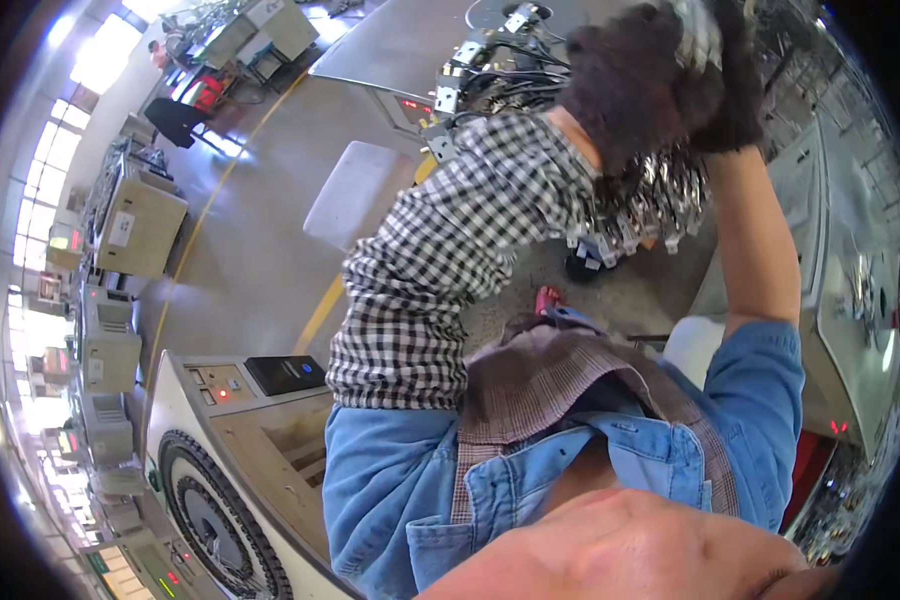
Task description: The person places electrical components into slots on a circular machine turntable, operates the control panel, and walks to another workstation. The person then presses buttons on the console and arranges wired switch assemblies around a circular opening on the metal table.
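My left hand (620,85), in a dark glove, is raised at the top of the view. Its forearm wears a black-and-white checked sleeve cover (450,250). My right hand (735,95), also in a dark glove, is beside it, above a bare forearm and a blue sleeve. Both gloves are closed around the top of a bundle of shiny metal parts (660,200) that hangs below them. A silvery piece (698,35) shows between the gloves. The fingers themselves are hidden by the gloves and the bundle.
A cream machine with a black-rimmed round disc (210,520) and a control panel (220,385) stands at the lower left. Beige machines (135,220) line the left. A white padded seat (355,190), a yellow floor line (320,310), cables (490,70) and a grey machine (850,300) are nearby.
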### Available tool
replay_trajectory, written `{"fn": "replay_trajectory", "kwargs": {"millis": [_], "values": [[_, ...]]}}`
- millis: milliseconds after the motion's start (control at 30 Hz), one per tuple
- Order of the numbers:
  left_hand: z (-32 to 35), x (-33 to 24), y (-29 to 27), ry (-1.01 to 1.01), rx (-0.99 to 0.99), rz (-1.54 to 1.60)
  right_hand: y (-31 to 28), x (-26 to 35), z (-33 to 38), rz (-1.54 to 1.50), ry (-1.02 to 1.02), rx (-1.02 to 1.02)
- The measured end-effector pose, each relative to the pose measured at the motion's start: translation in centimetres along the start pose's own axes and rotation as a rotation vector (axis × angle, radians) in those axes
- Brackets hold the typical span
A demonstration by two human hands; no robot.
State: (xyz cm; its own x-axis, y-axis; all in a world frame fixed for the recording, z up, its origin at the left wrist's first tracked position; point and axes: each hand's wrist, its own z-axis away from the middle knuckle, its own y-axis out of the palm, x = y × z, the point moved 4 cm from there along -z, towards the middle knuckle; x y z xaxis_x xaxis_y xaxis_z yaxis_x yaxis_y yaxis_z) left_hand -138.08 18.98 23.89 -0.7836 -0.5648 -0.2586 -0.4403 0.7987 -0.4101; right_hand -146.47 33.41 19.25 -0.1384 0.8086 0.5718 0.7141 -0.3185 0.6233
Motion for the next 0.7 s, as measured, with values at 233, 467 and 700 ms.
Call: {"fn": "replay_trajectory", "kwargs": {"millis": [233,467,700], "values": [[-3.4,15.9,1.7,-0.186,-0.184,-0.097,-11.2,-5.7,-17.9,0.249,-0.035,-0.131],[-4.2,27.5,7.0,-0.233,-0.188,-0.234,-15.0,-7.9,-25.8,1.528,-0.415,0.207],[-3.7,32.5,10.7,0.029,0.111,-0.193,-17.1,-7.0,-24.7,0.718,-0.190,-0.179]]}}
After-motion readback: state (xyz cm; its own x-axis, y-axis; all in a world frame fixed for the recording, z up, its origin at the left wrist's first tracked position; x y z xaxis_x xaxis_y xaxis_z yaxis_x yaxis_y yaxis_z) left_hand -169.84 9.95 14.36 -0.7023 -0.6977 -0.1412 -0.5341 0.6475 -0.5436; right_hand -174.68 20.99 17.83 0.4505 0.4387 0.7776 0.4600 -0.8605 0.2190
